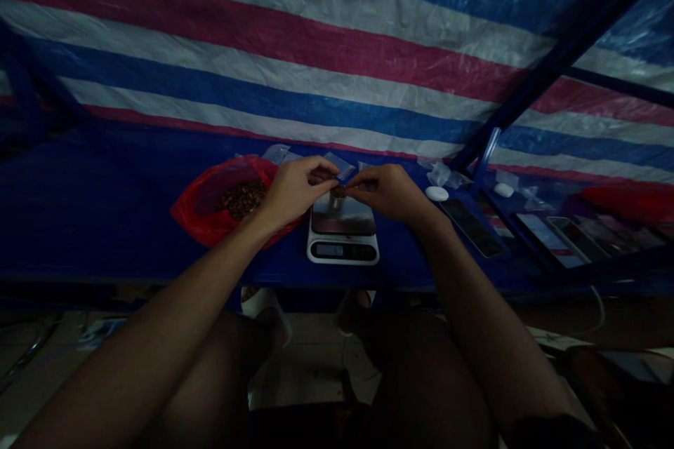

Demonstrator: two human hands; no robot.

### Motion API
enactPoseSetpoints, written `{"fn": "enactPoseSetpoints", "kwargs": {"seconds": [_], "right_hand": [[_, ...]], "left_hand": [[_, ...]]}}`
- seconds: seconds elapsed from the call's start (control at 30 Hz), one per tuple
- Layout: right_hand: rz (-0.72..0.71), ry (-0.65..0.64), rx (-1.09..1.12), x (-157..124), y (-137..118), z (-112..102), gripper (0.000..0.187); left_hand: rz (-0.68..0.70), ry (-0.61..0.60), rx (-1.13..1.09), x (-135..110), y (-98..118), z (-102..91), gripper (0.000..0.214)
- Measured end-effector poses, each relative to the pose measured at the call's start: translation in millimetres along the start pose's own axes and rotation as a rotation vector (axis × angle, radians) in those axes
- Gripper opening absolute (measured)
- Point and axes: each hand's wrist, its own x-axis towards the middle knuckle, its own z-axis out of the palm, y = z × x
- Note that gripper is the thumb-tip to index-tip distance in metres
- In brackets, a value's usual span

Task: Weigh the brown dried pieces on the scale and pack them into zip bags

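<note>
1. Small clear pouch [340, 167] sits at frame centre, just above the scale [342, 233], between both hands.
2. Left hand [292, 191]: fingers pinched tight on the pouch's left edge. Right hand [387, 193]: fingers narrow and pinched at the pouch's lower right. Too dim to tell what they grip.
3. Step, my read: portioning brown bits at the pouch mouth, over the scale.
4. Next move calls for keeping the mouth open and above the platform, with a steady pinch. The pouch is thin and floppy, so spills are likely.
5. Small cup [335, 200] stands on the scale platform under the fingertips. Contents not readable, and neither is the display.
6. Red bag [210, 203] lies left of the scale, open, touching the left wrist. It holds a heap of brown pieces [242, 198].
7. More clear pouches [276, 152] lie behind the red bag. They look empty.
8. Blue table [105, 224] carries all of it. Right of centre are a white puck [437, 193] and a dark phone [472, 226].
</note>
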Motion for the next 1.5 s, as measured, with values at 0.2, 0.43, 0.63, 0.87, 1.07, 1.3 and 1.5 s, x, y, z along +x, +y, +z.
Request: {"fn": "enactPoseSetpoints", "kwargs": {"seconds": [0.2, 0.43, 0.63, 0.87, 1.07, 1.3, 1.5], "right_hand": [[-0.001, 0.008, 0.013, 0, -4, -2, 0.022], [0.001, 0.019, 0.022, 0, -4, -2, 0.024], [0.022, 0.018, 0.030, -1, -6, -2, 0.024], [0.026, 0.028, 0.037, 0, -4, -2, 0.024], [0.024, 0.075, 0.036, -1, -5, -2, 0.023], [-0.053, 0.189, 0.101, 5, -7, 9, 0.028], [-0.048, 0.235, 0.345, 12, -4, 20, 0.035]], "left_hand": [[-0.041, 0.028, -0.003, 2, -1, 4.5, 0.019], [-0.058, 0.049, -0.005, 1, 5, 7.2, 0.014], [-0.057, 0.020, -0.014, -1, 6, 6.7, 0.017], [-0.094, 0.010, -0.045, -1, 4, 3.5, 0.019], [-0.099, 0.022, -0.165, 0, 1, 2.2, 0.028], [-0.143, 0.020, -0.317, 4, 5, 5.5, 0.047], [-0.131, 0.064, -0.424, 5, 8, 7.5, 0.044]]}}
